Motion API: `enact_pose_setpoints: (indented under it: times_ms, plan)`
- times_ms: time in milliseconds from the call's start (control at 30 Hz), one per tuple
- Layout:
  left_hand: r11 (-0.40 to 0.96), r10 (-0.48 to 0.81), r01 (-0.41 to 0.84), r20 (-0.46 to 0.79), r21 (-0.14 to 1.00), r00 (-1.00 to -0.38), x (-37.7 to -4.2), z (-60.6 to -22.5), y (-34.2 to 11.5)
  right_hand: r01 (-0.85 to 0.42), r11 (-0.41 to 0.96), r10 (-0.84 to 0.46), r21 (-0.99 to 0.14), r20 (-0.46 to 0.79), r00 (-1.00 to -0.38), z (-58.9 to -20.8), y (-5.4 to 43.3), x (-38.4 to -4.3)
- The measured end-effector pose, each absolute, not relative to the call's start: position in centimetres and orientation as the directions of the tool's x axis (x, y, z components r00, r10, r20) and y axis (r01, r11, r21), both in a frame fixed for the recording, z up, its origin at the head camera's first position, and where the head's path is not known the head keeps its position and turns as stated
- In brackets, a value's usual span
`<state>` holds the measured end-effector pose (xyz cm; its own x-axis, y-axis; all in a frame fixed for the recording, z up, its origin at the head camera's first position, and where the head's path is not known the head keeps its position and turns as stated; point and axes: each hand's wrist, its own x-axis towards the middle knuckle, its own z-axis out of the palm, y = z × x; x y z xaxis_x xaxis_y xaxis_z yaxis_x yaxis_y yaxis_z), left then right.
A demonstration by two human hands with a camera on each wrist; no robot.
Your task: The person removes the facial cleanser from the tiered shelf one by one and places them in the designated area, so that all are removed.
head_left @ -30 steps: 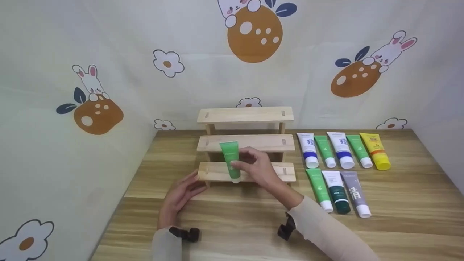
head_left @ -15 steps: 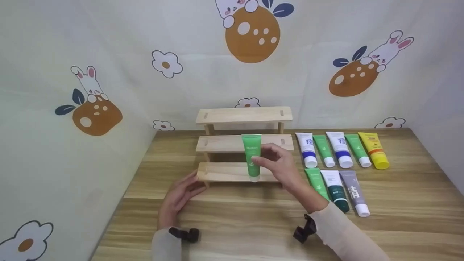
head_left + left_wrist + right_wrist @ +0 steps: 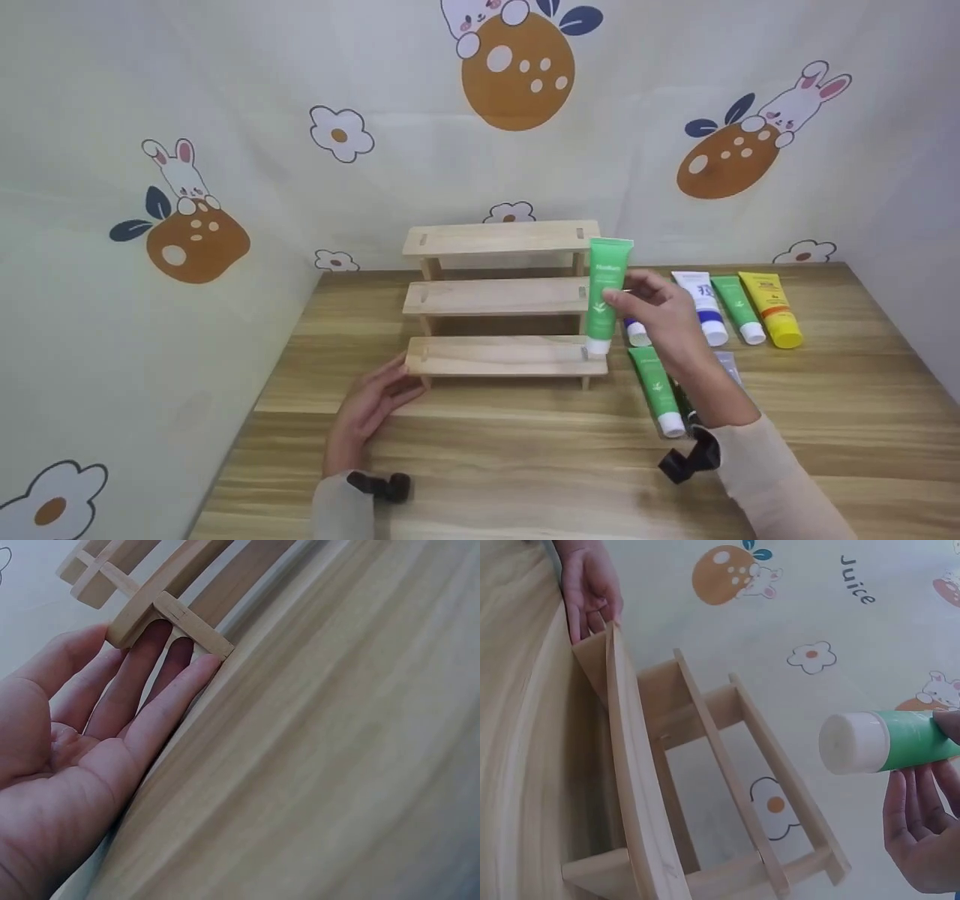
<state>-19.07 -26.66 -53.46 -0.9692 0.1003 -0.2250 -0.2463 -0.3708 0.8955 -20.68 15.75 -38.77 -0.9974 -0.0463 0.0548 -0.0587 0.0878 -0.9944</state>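
Note:
My right hand (image 3: 666,319) pinches a green squeeze tube (image 3: 609,281) between thumb and fingers. The tube stands upright in the air, white cap (image 3: 853,742) down, over the right end of a three-step wooden display stand (image 3: 502,356). My left hand (image 3: 375,401) is at the left end of the stand's lowest step. In the left wrist view, the left thumb touches the step's corner (image 3: 124,630), while other fingers reach under the plank and around its leg (image 3: 191,626). The three steps bear nothing.
Right of the stand, tubes lie in two rows: a white one (image 3: 701,304), a green one (image 3: 739,307), a yellow one (image 3: 772,307) and a nearer green one (image 3: 658,394). My right hand and forearm hide others. A patterned cloth (image 3: 405,180) hangs behind the wooden table (image 3: 480,465).
My right hand has carried the green squeeze tube right and upward, from over the lowest step's middle to its right end. My left hand has stayed at the stand.

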Motion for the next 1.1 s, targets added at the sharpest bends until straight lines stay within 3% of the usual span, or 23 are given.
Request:
enact_pose_setpoints:
  times_ms: [467,767,1100]
  plan:
    - [-0.374,0.083,-0.217,-0.201,0.902,-0.976,-18.8,-53.7,-27.0,-0.001,0.126,-0.057,-0.992,-0.006,-0.998,-39.2,20.5,-20.3]
    - [-0.328,0.128,-0.236,-0.204,0.915,-0.97,-19.1,-53.6,-26.9,-0.048,0.217,-0.077,-0.975,0.032,-0.997,-40.2,24.4,-19.9]
    - [-0.316,0.127,-0.243,-0.213,0.917,-0.969,-19.2,-53.5,-26.9,-0.082,0.14,-0.099,-0.987,0.068,-0.993,-42.8,28.8,-19.9]
